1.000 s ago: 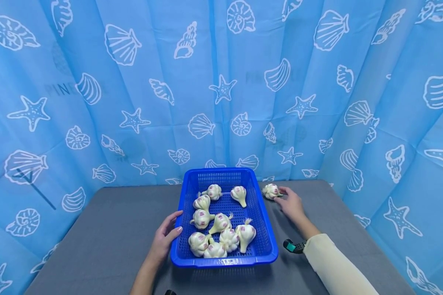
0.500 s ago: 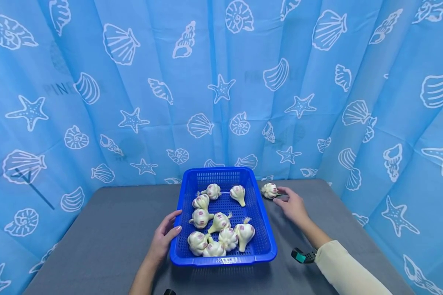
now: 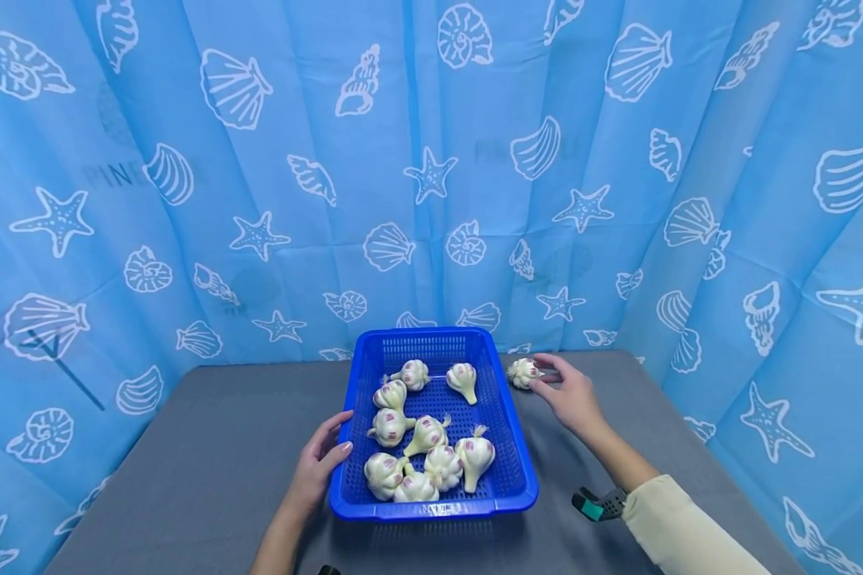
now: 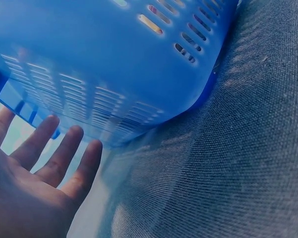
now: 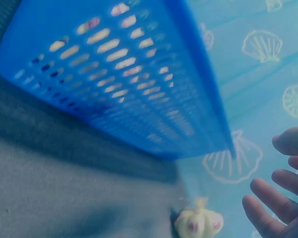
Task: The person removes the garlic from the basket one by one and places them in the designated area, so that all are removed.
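Note:
A blue plastic basket [image 3: 437, 509] with slotted sides stands on the grey cloth and holds several garlic bulbs [image 3: 427, 434] with purple streaks. My left hand [image 3: 316, 461] is at the basket's left rim; in the left wrist view its fingers [image 4: 64, 157] are spread and extended beside the slotted wall. Outside the basket, off its far right corner, lies one more garlic bulb [image 3: 523, 373]. Beside this bulb is my right hand [image 3: 570, 397], index finger and thumb right at its edge. In the right wrist view the loosely bent fingers [image 5: 272, 198] show apart from the bulb [image 5: 198, 223].
Grey cloth [image 3: 208, 463] covers the table on both sides of the basket. A blue curtain [image 3: 431, 263] printed with white shells hangs close behind the table and along its sides. A black strap with a green patch [image 3: 598, 505] sits by the right sleeve [image 3: 683, 527].
My right forearm and sleeve have swung slightly to the right, and the index finger is raised a little at the loose bulb. The left hand and the basket stay in place.

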{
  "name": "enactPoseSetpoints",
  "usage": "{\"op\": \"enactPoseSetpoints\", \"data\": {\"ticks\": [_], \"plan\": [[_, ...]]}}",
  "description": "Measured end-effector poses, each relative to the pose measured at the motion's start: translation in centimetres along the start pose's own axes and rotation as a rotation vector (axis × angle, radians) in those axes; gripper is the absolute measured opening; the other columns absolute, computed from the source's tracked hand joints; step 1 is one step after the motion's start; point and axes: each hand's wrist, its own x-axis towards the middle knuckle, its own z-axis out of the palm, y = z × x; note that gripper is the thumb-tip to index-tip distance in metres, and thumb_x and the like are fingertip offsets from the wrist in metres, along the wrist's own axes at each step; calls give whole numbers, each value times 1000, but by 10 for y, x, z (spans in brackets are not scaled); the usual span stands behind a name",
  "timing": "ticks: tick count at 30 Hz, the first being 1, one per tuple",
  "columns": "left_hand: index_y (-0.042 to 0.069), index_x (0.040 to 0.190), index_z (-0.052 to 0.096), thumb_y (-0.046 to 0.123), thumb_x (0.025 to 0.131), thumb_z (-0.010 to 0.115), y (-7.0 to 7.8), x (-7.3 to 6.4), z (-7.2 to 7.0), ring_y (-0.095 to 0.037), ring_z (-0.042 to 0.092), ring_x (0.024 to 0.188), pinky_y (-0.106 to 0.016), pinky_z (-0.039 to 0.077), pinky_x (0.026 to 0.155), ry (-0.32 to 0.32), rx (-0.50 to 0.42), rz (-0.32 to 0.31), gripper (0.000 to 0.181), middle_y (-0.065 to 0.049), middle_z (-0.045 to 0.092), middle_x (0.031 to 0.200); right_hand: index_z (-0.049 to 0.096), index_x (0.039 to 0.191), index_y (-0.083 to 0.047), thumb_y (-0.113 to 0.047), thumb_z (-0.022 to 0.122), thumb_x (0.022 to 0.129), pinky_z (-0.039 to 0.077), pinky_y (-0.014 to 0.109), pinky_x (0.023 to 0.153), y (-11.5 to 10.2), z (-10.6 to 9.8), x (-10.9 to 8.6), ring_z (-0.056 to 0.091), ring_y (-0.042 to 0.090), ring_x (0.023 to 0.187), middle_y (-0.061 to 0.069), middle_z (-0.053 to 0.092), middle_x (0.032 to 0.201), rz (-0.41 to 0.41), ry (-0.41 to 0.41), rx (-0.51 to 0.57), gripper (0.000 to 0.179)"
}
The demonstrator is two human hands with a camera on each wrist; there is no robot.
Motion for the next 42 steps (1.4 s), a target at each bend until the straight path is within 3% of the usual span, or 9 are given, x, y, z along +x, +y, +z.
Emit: {"op": "enactPoseSetpoints", "data": {"ticks": [11,16,28,35,42], "plan": [[7,141,47,10,96,54,0,-1,-1,-44,51,119,-53,48,89,6,3,-6,45,-25,47,139,60,125,1,-7,68,90,54,47,79,-32,4,3,65,34,97,18,65,114,-141,8,28,36],[8,141,47,12,97,54,1,-1,-1,-44,50,120,-55,47,90,5,4,-13,45,-25,46,140,61,123,1,-7,69,90,53,48,80,-42,9,5,65,34,96,18,67,112,-163,10,38,35],[7,140,48,11,96,54,-1,2,0,-42,52,119,-48,49,89,2,7,-2,44,-25,48,138,59,126,2,-10,67,92,52,50,82,-59,19,16,62,40,104,25,63,118,-77,-60,109,38],[7,141,47,10,96,54,-2,2,-1,-43,51,118,-49,49,89,-2,14,5,45,-25,48,138,58,128,1,-10,68,91,48,51,89,-66,28,26,57,39,113,22,60,125,-21,-77,100,40],[5,140,48,9,96,54,-3,1,0,-40,52,117,-37,50,87,6,11,3,45,-25,49,137,55,132,-1,-14,67,91,48,52,90,-75,39,35,55,39,117,20,55,133,54,-127,91,44]]}}
